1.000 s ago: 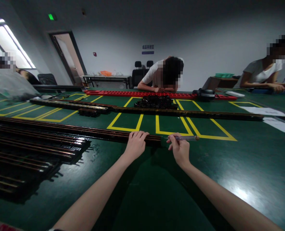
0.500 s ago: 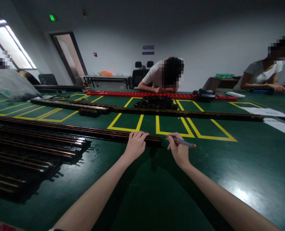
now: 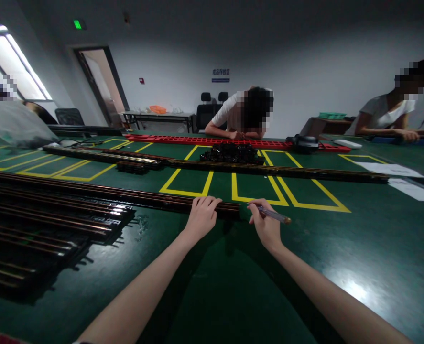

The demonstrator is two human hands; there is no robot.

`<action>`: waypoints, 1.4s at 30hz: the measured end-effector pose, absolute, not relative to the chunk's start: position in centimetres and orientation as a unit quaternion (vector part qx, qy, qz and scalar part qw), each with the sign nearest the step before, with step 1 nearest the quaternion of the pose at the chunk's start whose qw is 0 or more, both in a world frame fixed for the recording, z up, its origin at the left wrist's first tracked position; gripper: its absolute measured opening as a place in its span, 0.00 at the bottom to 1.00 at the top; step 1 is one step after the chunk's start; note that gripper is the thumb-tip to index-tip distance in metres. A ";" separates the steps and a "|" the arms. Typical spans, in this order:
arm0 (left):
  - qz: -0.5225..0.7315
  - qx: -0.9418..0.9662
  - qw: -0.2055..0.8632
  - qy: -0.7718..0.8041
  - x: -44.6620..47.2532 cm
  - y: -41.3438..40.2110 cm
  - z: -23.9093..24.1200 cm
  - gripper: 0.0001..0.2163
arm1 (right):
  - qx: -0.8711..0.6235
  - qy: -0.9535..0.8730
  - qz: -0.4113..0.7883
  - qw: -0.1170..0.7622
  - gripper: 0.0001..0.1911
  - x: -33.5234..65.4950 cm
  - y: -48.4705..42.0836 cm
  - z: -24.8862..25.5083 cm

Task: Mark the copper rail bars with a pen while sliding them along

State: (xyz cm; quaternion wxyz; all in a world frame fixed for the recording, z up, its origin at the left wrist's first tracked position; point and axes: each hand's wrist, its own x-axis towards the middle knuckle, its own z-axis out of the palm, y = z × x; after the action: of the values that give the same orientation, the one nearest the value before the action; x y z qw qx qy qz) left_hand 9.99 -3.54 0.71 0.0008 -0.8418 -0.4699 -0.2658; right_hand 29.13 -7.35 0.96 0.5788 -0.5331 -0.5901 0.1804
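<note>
My left hand [image 3: 201,213] lies over a long black rail with copper-coloured strips [image 3: 154,198], its fingers curled across the rail close to the right end. Just beyond that end, my right hand [image 3: 267,227] is closed on a pen [image 3: 274,214]. The pen's thin tip points left toward the rail end; a small gap seems to separate them, though contact is hard to judge. To the left, a stack of similar black rails [image 3: 54,224] lies on the green table [image 3: 212,296].
Behind my hands, another long dark rail [image 3: 322,173] crosses the table, with a black heap of parts [image 3: 233,153] beside it. Farther back are a red slotted frame [image 3: 183,140] and a person leaning over it [image 3: 229,112]. Paper sheets [image 3: 414,189] lie at right.
Both hands and the rail stay almost in place. The pen's rear end has dipped very slightly. The view has shifted a little.
</note>
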 end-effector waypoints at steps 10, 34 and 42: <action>-0.270 -0.842 0.009 -0.467 10.1 -3.5 0.5 0.18 | -0.543 -0.617 0.156 0.548 0.16 29.2 -7.6 1.5; -0.282 -0.824 0.031 -0.491 10.3 -3.4 0.7 0.16 | -0.507 -0.767 -0.005 0.392 0.06 28.6 -6.6 0.3; -0.292 -0.793 0.050 -0.532 10.0 -3.3 0.6 0.13 | -0.513 -0.804 0.007 0.299 0.07 28.3 -6.9 0.6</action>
State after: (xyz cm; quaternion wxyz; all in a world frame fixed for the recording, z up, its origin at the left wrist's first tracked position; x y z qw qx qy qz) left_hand 10.04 -3.29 0.61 0.0501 -0.7933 -0.5321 -0.2915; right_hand 28.26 -6.87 0.57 0.2990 -0.5133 -0.8044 0.0067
